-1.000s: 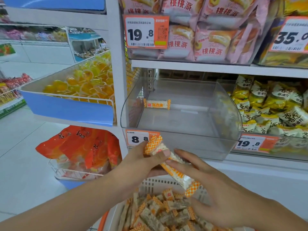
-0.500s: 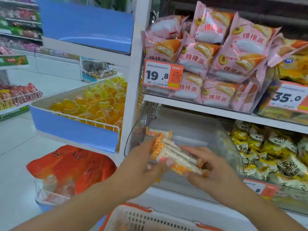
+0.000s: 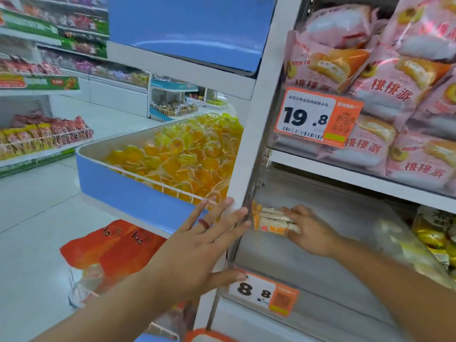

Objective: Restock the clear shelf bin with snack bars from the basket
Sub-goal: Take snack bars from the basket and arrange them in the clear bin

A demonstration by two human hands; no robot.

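1. Snack bars [image 3: 274, 219] are seen as a small stack of pale, whitish bars in clear wrappers with orange-and-white checked ends and red print on the lowest one; exact count cannot be told.
2. The stack is held lying flat and lengthwise inside the clear shelf bin [image 3: 320, 287], near its back left corner, checked ends close to the left wall; whether it rests on the floor cannot be told.
3. The clear shelf bin is a transparent plastic tub set on the lower shelf, its front wall curved, an orange-and-white "8.8" price tag fixed at the front left.
4. The basket [image 3: 209, 336] is shown only as an orange rim sliver at the bottom edge; contents not visible.
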